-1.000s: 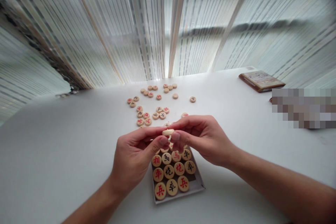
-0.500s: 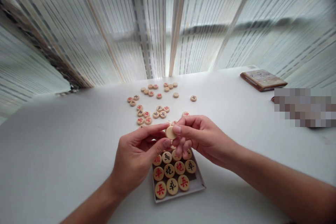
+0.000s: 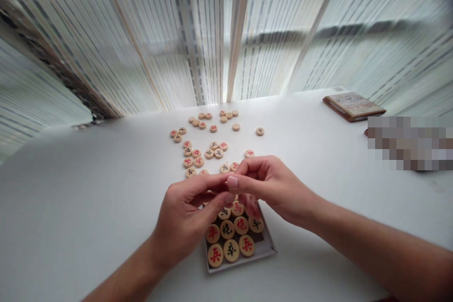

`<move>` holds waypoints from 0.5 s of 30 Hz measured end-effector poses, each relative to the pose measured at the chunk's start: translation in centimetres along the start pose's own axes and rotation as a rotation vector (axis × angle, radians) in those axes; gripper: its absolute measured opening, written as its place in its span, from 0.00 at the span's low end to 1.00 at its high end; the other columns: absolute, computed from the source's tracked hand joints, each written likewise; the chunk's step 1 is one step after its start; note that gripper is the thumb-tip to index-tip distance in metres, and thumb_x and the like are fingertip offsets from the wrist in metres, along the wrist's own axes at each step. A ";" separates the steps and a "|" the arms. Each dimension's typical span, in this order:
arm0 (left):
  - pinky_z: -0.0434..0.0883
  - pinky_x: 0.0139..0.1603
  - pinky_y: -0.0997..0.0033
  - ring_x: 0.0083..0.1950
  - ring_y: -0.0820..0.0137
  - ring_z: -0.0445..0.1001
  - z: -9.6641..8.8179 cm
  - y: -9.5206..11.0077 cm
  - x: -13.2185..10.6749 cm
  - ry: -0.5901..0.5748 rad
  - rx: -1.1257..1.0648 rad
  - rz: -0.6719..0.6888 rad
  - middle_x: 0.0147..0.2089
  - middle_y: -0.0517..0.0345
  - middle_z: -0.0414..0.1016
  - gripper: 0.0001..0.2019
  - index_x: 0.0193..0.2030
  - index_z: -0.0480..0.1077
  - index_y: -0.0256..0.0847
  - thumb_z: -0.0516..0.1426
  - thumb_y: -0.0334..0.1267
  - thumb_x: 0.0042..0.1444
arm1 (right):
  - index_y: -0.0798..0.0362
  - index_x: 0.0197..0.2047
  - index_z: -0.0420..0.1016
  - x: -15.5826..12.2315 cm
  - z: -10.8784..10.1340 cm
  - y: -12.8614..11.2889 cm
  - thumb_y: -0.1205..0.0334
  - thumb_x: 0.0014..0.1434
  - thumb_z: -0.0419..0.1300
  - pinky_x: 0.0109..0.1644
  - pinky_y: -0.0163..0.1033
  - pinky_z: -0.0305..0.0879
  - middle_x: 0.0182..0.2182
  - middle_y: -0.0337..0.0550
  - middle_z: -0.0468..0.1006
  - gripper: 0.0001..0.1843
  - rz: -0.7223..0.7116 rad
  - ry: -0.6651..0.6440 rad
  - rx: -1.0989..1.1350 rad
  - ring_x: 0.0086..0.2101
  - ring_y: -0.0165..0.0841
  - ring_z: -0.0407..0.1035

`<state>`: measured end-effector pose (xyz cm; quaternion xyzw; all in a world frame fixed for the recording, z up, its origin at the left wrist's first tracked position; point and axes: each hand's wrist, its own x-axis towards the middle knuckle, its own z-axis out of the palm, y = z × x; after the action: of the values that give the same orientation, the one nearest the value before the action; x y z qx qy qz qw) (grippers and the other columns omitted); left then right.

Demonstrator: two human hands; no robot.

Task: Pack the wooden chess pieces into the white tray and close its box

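Observation:
My left hand (image 3: 184,219) and my right hand (image 3: 271,186) meet fingertip to fingertip just above a shallow grey tray (image 3: 267,247). Both pinch closed at the same spot, and whatever sits between the fingers is hidden. The tray holds several round wooden chess pieces (image 3: 231,250) marked with red or black characters, packed in rows; my hands cover its far rows. More loose pieces (image 3: 208,153) lie scattered on the white table (image 3: 88,207) beyond my hands.
A flat brown box (image 3: 352,106) lies at the table's far right. A blurred-out patch sits just in front of it at the right edge. Vertical blinds hang behind the table.
The pale disc seen between my fingertips earlier no longer shows. Both hands have dropped slightly toward the tray and closed tighter together.

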<state>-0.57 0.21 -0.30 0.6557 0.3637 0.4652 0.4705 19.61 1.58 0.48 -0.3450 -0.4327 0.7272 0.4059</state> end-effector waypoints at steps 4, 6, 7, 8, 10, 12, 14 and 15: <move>0.86 0.43 0.83 0.40 0.71 0.90 0.0 0.3 0.3 0.010 -0.104 -0.060 0.43 0.58 0.91 0.15 0.52 0.88 0.48 0.70 0.27 0.62 | 0.58 0.30 0.83 0.1 0.1 -0.1 0.54 0.54 0.81 0.23 0.26 0.74 0.21 0.40 0.81 0.18 -0.004 -0.017 0.040 0.19 0.27 0.76; 0.85 0.42 0.83 0.39 0.70 0.90 0.0 0.6 0.5 0.024 -0.159 -0.091 0.41 0.59 0.91 0.14 0.51 0.88 0.47 0.71 0.27 0.61 | 0.58 0.32 0.85 0.1 0.1 -0.2 0.54 0.53 0.81 0.23 0.27 0.76 0.23 0.40 0.82 0.17 0.015 -0.024 0.078 0.20 0.28 0.78; 0.86 0.42 0.83 0.39 0.70 0.90 0.0 0.7 0.5 0.030 -0.182 -0.104 0.40 0.58 0.91 0.13 0.51 0.88 0.46 0.71 0.27 0.61 | 0.58 0.34 0.86 0.1 0.1 -0.2 0.55 0.53 0.81 0.24 0.28 0.77 0.23 0.40 0.83 0.16 0.021 -0.027 0.091 0.21 0.29 0.78; 0.86 0.42 0.83 0.39 0.70 0.90 0.0 0.7 0.6 0.036 -0.200 -0.112 0.39 0.58 0.91 0.13 0.50 0.88 0.46 0.71 0.27 0.61 | 0.58 0.35 0.86 0.1 0.1 -0.3 0.56 0.52 0.82 0.24 0.28 0.77 0.23 0.41 0.83 0.16 0.022 -0.031 0.098 0.21 0.29 0.79; 0.86 0.41 0.82 0.37 0.70 0.90 0.0 0.7 0.6 0.045 -0.221 -0.120 0.39 0.58 0.91 0.13 0.50 0.88 0.45 0.71 0.27 0.61 | 0.59 0.38 0.87 0.0 0.1 -0.3 0.58 0.52 0.82 0.26 0.28 0.78 0.24 0.41 0.84 0.16 0.019 -0.039 0.096 0.23 0.29 0.79; 0.86 0.40 0.81 0.35 0.70 0.90 0.0 0.6 0.6 0.059 -0.217 -0.118 0.38 0.58 0.91 0.13 0.50 0.88 0.46 0.71 0.27 0.61 | 0.59 0.40 0.88 -0.1 0.0 -0.2 0.60 0.51 0.82 0.27 0.28 0.78 0.25 0.42 0.84 0.16 0.013 -0.044 0.079 0.24 0.29 0.80; 0.87 0.40 0.81 0.35 0.70 0.90 0.0 0.5 0.5 0.068 -0.189 -0.112 0.40 0.57 0.91 0.13 0.51 0.88 0.45 0.72 0.28 0.61 | 0.58 0.42 0.88 -0.2 -0.2 0.0 0.61 0.51 0.83 0.29 0.28 0.78 0.26 0.42 0.85 0.17 0.004 -0.052 0.063 0.25 0.29 0.80; 0.87 0.40 0.80 0.36 0.69 0.90 0.0 0.5 0.5 0.069 -0.170 -0.106 0.41 0.56 0.91 0.13 0.51 0.88 0.45 0.72 0.28 0.61 | 0.58 0.42 0.87 -0.2 -0.3 0.1 0.61 0.51 0.83 0.29 0.29 0.78 0.27 0.42 0.85 0.18 -0.001 -0.054 0.057 0.25 0.29 0.80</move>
<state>-0.37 0.51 0.28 0.5770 0.3732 0.4912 0.5354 19.90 1.52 0.34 -0.3135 -0.4228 0.7481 0.4040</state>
